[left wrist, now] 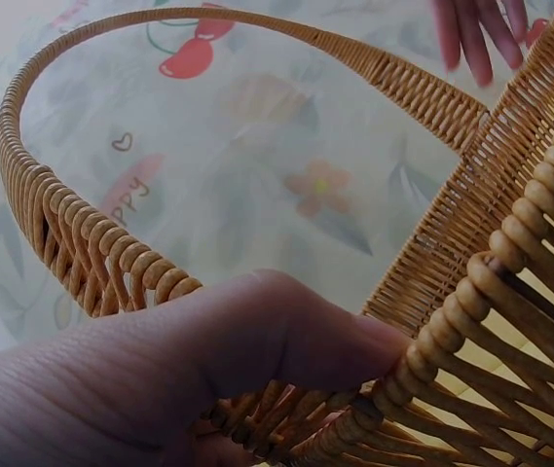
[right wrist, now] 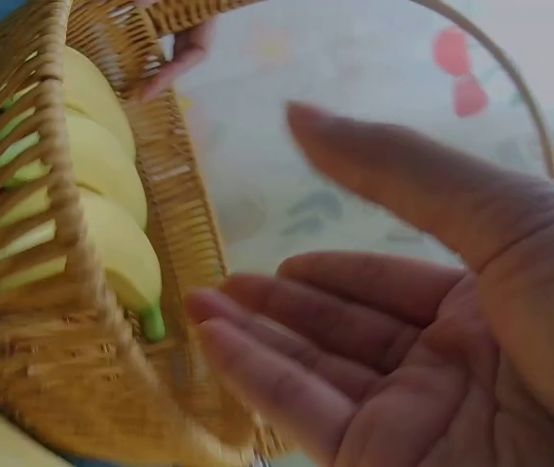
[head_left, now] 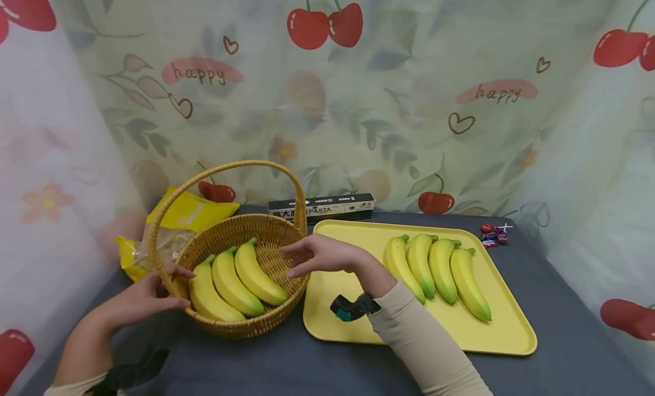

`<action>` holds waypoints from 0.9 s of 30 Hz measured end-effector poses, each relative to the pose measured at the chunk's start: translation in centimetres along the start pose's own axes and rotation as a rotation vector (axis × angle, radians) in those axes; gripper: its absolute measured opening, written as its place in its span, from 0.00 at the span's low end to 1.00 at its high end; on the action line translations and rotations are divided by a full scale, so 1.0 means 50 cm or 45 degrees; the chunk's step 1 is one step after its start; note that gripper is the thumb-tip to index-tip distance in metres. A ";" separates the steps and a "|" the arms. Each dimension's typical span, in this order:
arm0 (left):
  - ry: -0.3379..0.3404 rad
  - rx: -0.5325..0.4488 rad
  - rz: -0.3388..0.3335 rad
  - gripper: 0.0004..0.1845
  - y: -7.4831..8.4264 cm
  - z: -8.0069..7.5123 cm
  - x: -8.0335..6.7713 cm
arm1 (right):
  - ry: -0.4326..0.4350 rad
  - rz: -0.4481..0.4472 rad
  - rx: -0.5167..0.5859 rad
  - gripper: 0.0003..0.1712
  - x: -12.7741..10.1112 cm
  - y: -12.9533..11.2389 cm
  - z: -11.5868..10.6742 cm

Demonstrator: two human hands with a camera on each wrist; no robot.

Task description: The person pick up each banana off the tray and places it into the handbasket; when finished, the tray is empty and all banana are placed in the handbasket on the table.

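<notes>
A wicker basket (head_left: 245, 328) with a tall arched handle stands on the left of the table, and three bananas (head_left: 232, 285) lie side by side in it. My left hand (head_left: 140, 299) grips the basket's left rim near the handle's foot; in the left wrist view its thumb (left wrist: 325, 331) presses over the rim. Above the right side of the basket hovers my right hand (head_left: 324, 254), fingers extended and thumb apart. The right wrist view shows this palm (right wrist: 423, 389) holding nothing. Several more bananas (head_left: 442, 271) lie in a row on a yellow tray (head_left: 343, 322).
Behind the basket lies a yellow plastic bag (head_left: 197, 214). A black pasta box (head_left: 348, 205) sits at the back, against the patterned curtain (head_left: 358, 100). Small wrapped candies (head_left: 493, 235) lie beyond the tray's far right corner. The dark table (head_left: 307, 367) extends along the front.
</notes>
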State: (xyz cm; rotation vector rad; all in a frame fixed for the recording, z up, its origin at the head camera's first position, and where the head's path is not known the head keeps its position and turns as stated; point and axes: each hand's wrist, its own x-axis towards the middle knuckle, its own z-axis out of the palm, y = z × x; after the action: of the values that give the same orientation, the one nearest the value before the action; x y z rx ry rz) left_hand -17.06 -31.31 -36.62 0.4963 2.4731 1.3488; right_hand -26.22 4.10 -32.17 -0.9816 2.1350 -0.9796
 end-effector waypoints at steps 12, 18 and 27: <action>0.008 0.014 0.013 0.26 -0.006 0.000 -0.001 | 0.310 -0.081 0.291 0.37 -0.121 0.106 -0.019; 0.022 0.009 0.019 0.25 -0.006 0.000 -0.002 | 0.567 0.002 0.363 0.38 -0.167 0.162 -0.024; 0.011 -0.010 0.006 0.25 -0.007 0.001 0.001 | 0.941 0.169 0.308 0.36 -0.213 0.222 -0.042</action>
State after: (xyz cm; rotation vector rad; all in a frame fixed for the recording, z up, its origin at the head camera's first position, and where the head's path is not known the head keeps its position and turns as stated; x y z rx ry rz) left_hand -17.15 -31.43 -36.96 0.4956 2.4739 1.3650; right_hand -26.00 18.58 -37.83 -0.3695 2.5165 -1.6686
